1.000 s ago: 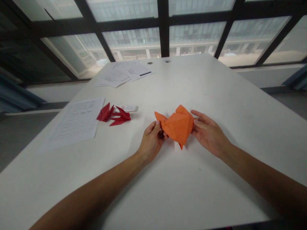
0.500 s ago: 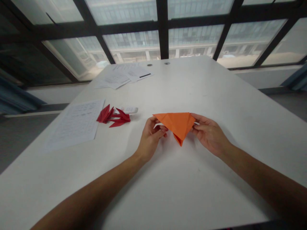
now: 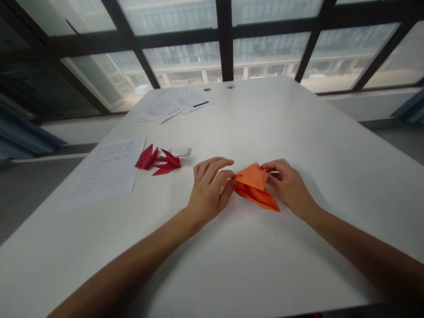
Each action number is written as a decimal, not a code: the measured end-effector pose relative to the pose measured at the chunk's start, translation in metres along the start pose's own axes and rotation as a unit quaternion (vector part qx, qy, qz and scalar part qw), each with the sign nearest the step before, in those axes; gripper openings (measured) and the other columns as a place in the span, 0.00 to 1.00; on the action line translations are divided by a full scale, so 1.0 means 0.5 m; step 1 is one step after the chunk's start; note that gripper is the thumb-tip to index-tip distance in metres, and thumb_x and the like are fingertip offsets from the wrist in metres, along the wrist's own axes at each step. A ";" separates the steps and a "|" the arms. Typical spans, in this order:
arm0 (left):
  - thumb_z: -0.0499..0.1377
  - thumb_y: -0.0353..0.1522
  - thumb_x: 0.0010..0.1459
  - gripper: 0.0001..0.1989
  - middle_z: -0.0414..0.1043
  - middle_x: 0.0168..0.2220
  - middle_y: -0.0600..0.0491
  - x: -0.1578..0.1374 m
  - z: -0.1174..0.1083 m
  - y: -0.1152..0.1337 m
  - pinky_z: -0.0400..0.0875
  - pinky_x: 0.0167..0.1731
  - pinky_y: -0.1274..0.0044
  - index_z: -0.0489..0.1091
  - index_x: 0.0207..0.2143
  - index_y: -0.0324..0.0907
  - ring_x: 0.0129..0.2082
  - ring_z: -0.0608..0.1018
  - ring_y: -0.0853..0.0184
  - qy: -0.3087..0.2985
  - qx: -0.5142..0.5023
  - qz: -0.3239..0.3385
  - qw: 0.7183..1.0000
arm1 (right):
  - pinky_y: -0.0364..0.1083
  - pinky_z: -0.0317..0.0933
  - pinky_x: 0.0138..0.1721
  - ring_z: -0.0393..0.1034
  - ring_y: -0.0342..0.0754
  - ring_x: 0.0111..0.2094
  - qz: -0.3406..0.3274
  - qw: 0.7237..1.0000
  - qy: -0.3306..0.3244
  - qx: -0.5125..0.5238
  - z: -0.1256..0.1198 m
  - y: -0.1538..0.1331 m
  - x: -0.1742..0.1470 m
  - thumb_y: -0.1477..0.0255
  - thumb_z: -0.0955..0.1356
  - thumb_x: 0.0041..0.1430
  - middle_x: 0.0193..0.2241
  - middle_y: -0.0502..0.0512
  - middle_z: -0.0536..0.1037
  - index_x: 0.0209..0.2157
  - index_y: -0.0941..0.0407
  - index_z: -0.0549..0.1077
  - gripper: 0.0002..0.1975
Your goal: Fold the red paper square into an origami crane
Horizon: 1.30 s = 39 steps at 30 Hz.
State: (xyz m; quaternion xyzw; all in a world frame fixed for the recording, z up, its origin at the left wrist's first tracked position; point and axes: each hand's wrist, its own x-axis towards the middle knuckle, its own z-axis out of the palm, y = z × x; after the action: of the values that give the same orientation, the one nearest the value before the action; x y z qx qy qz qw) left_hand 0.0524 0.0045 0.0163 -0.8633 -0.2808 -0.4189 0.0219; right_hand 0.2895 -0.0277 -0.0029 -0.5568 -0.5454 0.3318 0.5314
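Between my hands, a sheet of orange origami paper is partly folded, with a raised flap on top and a longer pointed layer slanting down to the right beneath it. My left hand pinches its left corner between thumb and index finger, the other fingers stretched out above. On the other side, my right hand grips the upper right edge of the flap with its fingertips. Left of my hands lie two folded red paper pieces with pointed ends, close together on the white table.
A white remote-like device with small buttons or print lies behind the red pieces. A printed sheet is at the left, and more papers lie toward the far left. Windows stand beyond the table's far edge.
The orange paper has gone from a flat downward triangle to an opened shape with its lower layer swung right. My left hand has turned palm down, now pinching the left corner.
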 end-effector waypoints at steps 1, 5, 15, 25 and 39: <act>0.58 0.26 0.66 0.07 0.76 0.52 0.46 0.002 -0.001 0.003 0.70 0.53 0.64 0.67 0.44 0.44 0.53 0.76 0.59 -0.002 -0.037 -0.012 0.999 | 0.56 0.71 0.48 0.73 0.53 0.44 -0.035 0.999 0.007 -0.039 -0.002 -0.002 -0.001 0.58 0.75 0.57 0.44 0.56 0.75 0.38 0.50 0.81 0.12; 0.53 0.27 0.70 0.05 0.77 0.44 0.49 0.004 0.001 0.012 0.75 0.42 0.75 0.65 0.45 0.44 0.41 0.80 0.67 0.012 -0.117 -0.094 0.989 | 0.56 0.69 0.52 0.72 0.54 0.50 -0.044 0.998 -0.001 -0.042 0.004 -0.010 -0.009 0.57 0.75 0.57 0.50 0.57 0.73 0.45 0.49 0.77 0.17; 0.50 0.37 0.72 0.07 0.74 0.29 0.57 0.016 -0.016 0.016 0.65 0.27 0.77 0.66 0.46 0.46 0.25 0.76 0.68 -0.072 -0.062 -0.241 0.966 | 0.49 0.67 0.39 0.72 0.48 0.34 0.145 0.954 -0.175 0.197 0.019 -0.025 -0.023 0.63 0.72 0.60 0.33 0.51 0.79 0.38 0.54 0.76 0.10; 0.50 0.37 0.71 0.09 0.70 0.23 0.59 0.046 -0.043 -0.022 0.57 0.24 0.78 0.67 0.45 0.44 0.21 0.69 0.70 -0.157 -0.130 -0.289 0.935 | 0.53 0.71 0.38 0.73 0.51 0.34 0.067 0.981 -0.183 0.001 -0.023 -0.007 0.014 0.64 0.73 0.58 0.32 0.53 0.78 0.42 0.52 0.79 0.11; 0.51 0.34 0.70 0.10 0.73 0.23 0.59 0.044 -0.027 0.015 0.56 0.24 0.78 0.67 0.50 0.45 0.18 0.70 0.70 -0.179 -0.067 -0.261 0.946 | 0.58 0.67 0.55 0.71 0.56 0.52 -0.115 0.979 -0.143 -0.084 0.003 -0.059 -0.037 0.58 0.72 0.64 0.51 0.57 0.76 0.52 0.50 0.74 0.18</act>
State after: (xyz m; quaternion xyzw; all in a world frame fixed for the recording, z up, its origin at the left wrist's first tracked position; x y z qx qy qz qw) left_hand 0.0573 0.0048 0.0429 -0.8202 -0.4666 -0.2662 -0.1966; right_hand 0.2773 -0.0500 0.0211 -0.4800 -0.7018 0.2976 0.4341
